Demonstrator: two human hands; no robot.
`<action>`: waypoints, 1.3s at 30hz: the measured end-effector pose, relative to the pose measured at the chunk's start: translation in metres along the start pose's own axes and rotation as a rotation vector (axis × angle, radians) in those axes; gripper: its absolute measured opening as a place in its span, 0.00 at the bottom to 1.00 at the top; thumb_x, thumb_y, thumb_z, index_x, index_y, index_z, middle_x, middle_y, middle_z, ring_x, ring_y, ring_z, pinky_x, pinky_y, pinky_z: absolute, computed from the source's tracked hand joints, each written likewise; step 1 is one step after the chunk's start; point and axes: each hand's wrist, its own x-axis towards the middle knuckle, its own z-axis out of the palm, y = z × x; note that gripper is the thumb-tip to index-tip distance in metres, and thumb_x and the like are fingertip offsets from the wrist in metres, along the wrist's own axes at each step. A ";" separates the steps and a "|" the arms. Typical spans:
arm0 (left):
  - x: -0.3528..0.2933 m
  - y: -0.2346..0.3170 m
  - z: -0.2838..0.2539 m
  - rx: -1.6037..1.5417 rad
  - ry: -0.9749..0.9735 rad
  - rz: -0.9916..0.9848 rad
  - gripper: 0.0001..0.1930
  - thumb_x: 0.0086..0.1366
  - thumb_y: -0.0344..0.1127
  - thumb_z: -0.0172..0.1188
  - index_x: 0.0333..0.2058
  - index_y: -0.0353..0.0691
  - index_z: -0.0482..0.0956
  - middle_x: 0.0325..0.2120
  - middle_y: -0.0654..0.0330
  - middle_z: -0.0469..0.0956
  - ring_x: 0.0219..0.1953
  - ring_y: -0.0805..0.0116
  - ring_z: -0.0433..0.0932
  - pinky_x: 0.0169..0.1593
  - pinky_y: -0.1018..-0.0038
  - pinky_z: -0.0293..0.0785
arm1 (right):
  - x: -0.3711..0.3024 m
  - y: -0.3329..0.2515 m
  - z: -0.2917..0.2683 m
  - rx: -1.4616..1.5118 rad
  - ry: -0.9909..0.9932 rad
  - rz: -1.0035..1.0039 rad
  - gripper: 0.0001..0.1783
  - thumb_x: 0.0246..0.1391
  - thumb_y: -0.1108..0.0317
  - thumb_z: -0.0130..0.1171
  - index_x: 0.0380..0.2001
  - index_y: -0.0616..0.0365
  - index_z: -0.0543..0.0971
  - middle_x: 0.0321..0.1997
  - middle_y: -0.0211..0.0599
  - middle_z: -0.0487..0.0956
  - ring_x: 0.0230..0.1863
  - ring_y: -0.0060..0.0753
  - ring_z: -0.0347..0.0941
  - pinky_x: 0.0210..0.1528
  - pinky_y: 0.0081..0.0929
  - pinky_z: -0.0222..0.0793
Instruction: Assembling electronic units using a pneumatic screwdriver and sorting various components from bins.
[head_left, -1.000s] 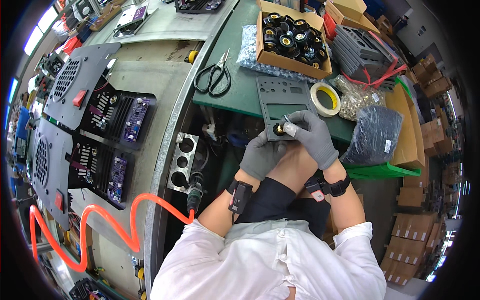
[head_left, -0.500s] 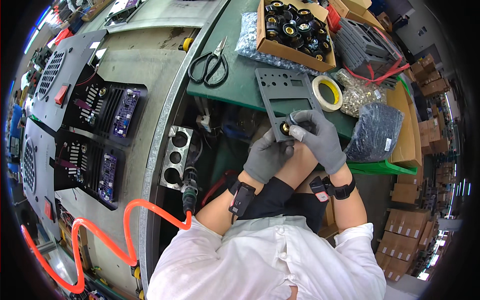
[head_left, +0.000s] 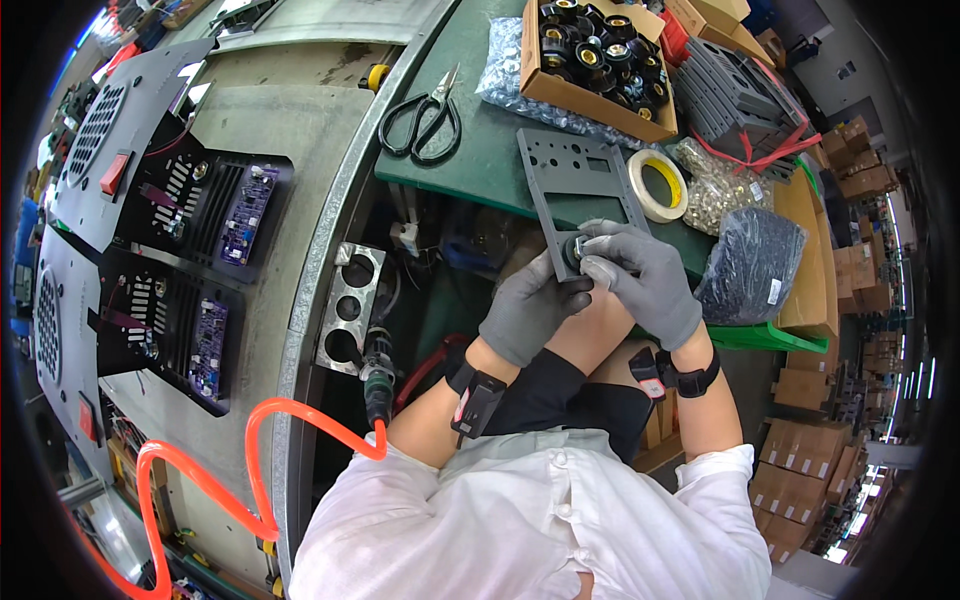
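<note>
My gloved left hand (head_left: 522,312) is closed around the near end of a grey metal panel (head_left: 563,181), which has round holes and a large rectangular cutout. The panel tilts over my lap, its far end above the green table. Set in the panel's near end is a dark round fitting (head_left: 572,250), partly covered by fingers. My gloved right hand (head_left: 648,282) pinches a small metallic ring at this fitting, most of it hidden by thumb and forefinger.
Scissors (head_left: 430,120), a tape roll (head_left: 645,188) and a carton of black fittings (head_left: 590,100) lie on the green table (head_left: 470,170). Stacked grey panels (head_left: 735,95) stand at right. A power driver (head_left: 378,375) with an orange coiled hose (head_left: 260,470) hangs beside the conveyor carrying circuit-board assemblies (head_left: 240,220).
My right fingers have shifted over the fitting; its brass-coloured part no longer shows. The panel has turned slightly. Assemblies on the conveyor appear a little further left and nearer.
</note>
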 end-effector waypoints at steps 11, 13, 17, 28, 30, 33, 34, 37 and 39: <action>-0.011 0.010 0.014 0.326 0.142 0.035 0.19 0.62 0.39 0.52 0.49 0.34 0.70 0.41 0.57 0.76 0.43 0.66 0.76 0.47 0.71 0.72 | 0.014 -0.002 -0.005 -0.400 -0.120 -0.306 0.19 0.45 0.68 0.62 0.44 0.54 0.78 0.37 0.39 0.79 0.36 0.43 0.75 0.39 0.34 0.72; -0.011 0.010 0.013 0.334 0.150 0.013 0.19 0.62 0.38 0.53 0.49 0.33 0.71 0.41 0.57 0.76 0.43 0.67 0.76 0.46 0.71 0.73 | 0.016 -0.002 -0.005 -0.517 -0.177 -0.328 0.17 0.45 0.68 0.62 0.43 0.52 0.79 0.38 0.36 0.78 0.38 0.41 0.74 0.39 0.35 0.72; -0.011 0.009 0.012 0.353 0.140 -0.009 0.19 0.62 0.38 0.53 0.49 0.33 0.71 0.41 0.56 0.76 0.42 0.67 0.76 0.46 0.72 0.73 | 0.017 -0.004 -0.008 -0.579 -0.229 -0.318 0.16 0.46 0.68 0.61 0.41 0.52 0.80 0.38 0.35 0.77 0.40 0.40 0.73 0.38 0.34 0.71; -0.013 0.003 0.025 0.522 0.208 0.019 0.23 0.60 0.35 0.56 0.52 0.29 0.68 0.41 0.57 0.76 0.41 0.70 0.76 0.43 0.76 0.75 | 0.009 -0.006 -0.001 -0.574 -0.124 -0.104 0.09 0.48 0.61 0.59 0.33 0.52 0.81 0.32 0.37 0.77 0.33 0.43 0.75 0.34 0.36 0.72; -0.012 0.006 0.022 0.501 0.211 0.008 0.23 0.60 0.35 0.56 0.53 0.29 0.68 0.41 0.57 0.76 0.41 0.70 0.76 0.43 0.76 0.75 | 0.007 -0.005 -0.002 -0.540 -0.113 -0.180 0.09 0.48 0.64 0.60 0.33 0.52 0.81 0.32 0.37 0.77 0.34 0.44 0.75 0.34 0.36 0.72; -0.011 0.006 0.020 0.500 0.210 -0.001 0.24 0.60 0.34 0.55 0.53 0.28 0.67 0.40 0.56 0.76 0.41 0.70 0.76 0.43 0.76 0.75 | 0.008 -0.002 -0.006 -0.490 -0.150 -0.338 0.10 0.47 0.69 0.60 0.35 0.52 0.81 0.34 0.38 0.77 0.36 0.44 0.74 0.35 0.35 0.72; -0.011 0.006 0.019 0.523 0.197 -0.011 0.24 0.61 0.34 0.54 0.53 0.28 0.67 0.40 0.56 0.76 0.41 0.70 0.76 0.43 0.76 0.75 | 0.010 -0.001 -0.008 -0.476 -0.210 -0.418 0.12 0.46 0.72 0.60 0.37 0.53 0.81 0.35 0.38 0.77 0.37 0.44 0.74 0.35 0.35 0.72; -0.010 0.006 0.017 0.534 0.220 -0.032 0.24 0.61 0.35 0.54 0.54 0.27 0.66 0.40 0.56 0.76 0.40 0.70 0.77 0.42 0.75 0.75 | 0.018 0.003 -0.016 -0.471 -0.318 -0.535 0.14 0.46 0.72 0.60 0.39 0.52 0.80 0.37 0.38 0.78 0.38 0.43 0.75 0.38 0.34 0.72; -0.011 0.008 0.017 0.526 0.186 -0.026 0.24 0.61 0.36 0.54 0.53 0.27 0.67 0.39 0.56 0.75 0.40 0.70 0.77 0.42 0.75 0.75 | 0.022 0.005 -0.019 -0.414 -0.316 -0.489 0.15 0.45 0.71 0.61 0.40 0.52 0.80 0.37 0.38 0.78 0.38 0.44 0.75 0.38 0.34 0.73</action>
